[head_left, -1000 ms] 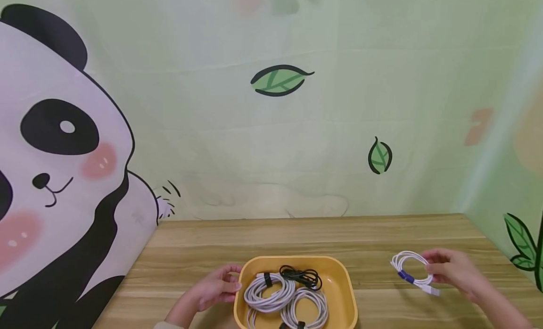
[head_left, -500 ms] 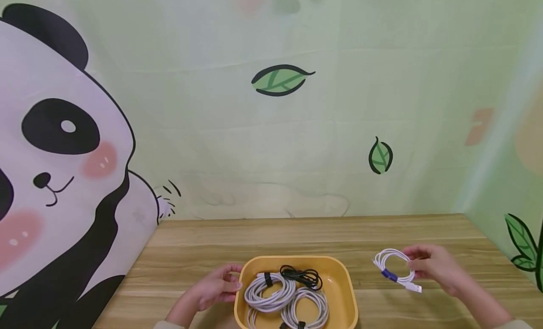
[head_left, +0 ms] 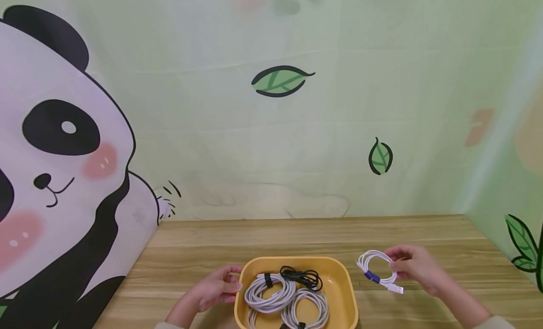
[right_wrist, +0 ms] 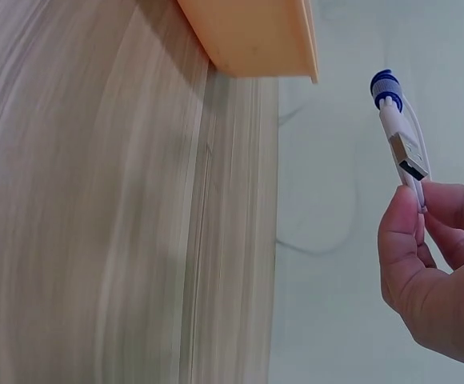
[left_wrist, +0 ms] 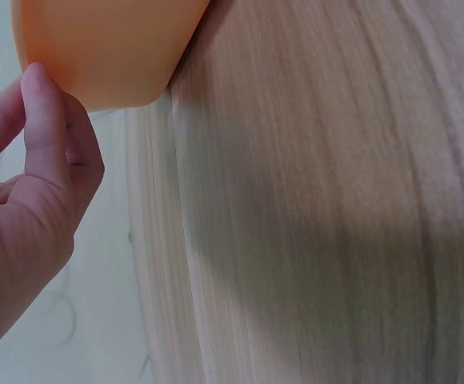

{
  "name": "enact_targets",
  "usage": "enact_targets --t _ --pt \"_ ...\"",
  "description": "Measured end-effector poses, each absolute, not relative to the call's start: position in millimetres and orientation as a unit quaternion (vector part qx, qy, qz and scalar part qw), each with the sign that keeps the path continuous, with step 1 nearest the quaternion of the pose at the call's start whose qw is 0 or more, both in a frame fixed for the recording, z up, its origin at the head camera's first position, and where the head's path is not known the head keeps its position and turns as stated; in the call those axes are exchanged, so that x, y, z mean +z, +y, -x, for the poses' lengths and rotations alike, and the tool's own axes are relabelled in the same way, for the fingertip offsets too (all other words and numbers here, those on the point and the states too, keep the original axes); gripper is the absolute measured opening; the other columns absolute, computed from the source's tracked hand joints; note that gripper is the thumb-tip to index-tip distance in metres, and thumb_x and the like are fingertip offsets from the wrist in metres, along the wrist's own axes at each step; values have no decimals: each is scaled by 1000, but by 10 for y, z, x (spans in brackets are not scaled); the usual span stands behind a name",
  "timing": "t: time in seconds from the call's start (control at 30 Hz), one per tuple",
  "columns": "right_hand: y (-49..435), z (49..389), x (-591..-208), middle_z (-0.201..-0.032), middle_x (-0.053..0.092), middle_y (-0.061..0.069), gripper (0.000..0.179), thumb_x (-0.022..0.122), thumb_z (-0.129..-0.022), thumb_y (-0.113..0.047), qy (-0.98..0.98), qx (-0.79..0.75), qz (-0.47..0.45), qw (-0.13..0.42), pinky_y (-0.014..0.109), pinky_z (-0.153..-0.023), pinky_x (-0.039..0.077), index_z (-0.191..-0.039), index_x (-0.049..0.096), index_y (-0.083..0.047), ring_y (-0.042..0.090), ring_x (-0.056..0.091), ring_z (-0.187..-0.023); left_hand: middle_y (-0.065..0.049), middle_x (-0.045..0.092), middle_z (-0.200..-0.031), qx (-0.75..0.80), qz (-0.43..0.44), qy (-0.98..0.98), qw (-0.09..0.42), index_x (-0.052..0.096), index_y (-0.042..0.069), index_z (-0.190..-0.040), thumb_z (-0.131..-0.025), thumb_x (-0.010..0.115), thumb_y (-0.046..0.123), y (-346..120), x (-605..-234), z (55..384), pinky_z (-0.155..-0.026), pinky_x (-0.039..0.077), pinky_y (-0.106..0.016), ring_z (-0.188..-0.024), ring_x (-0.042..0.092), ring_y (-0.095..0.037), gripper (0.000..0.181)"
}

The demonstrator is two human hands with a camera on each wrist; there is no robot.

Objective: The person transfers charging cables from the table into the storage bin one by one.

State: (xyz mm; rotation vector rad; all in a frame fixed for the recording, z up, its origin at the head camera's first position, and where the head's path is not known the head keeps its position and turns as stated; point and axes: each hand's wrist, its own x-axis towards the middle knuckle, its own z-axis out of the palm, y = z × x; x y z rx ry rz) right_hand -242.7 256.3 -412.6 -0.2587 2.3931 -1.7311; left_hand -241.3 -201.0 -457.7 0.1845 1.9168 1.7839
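Observation:
A coiled white USB cable (head_left: 371,275) with a blue strap hangs above the table, right of a yellow plastic bin (head_left: 349,291). My right hand (head_left: 417,267) pinches the coil's right side between thumb and fingers. The right wrist view shows the cable's USB plug (right_wrist: 410,158) pointing toward the camera. At the bin's left edge, my left hand (head_left: 217,287) grips the rim, its thumb on the outer wall. Inside the bin lie two grey-white cable coils (head_left: 266,303) with black straps and a black cable bundle (head_left: 302,278). The bin's near end is cut off by the frame.
The wooden table (head_left: 254,237) reaches back to a pale green wall cloth (head_left: 220,131) printed with a panda and leaves. The bin's outer wall (right_wrist: 252,40) stands on the table, left of the held cable in the right wrist view.
My right hand has moved left with the white USB cable, bringing it closer to the bin. My left hand and the bin have stayed where they were.

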Motion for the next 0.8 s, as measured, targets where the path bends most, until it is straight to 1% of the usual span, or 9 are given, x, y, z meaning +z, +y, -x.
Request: enact_targets --t 0.23,0.8 --pt "2442 2426 -4125 -79 51 1 39 53 -76 5 804 -584 71 86 28 -60 52 -111 43 20 10 52 -65 -3 45 -85 656 -69 708 253 31 -5 -124 -83 54 4 -2011 -4578 2412 -59 48 -19 -70 51 -9 47" --pt "2202 2426 -4177 -79 52 2 36 53 -75 7 791 -598 82 99 26 -59 52 -108 46 19 13 53 -67 -3 45 -85 656 -69 707 254 30 -5 -124 -84 54 4 -2009 -4577 2414 -60 48 -19 -70 51 -9 48"
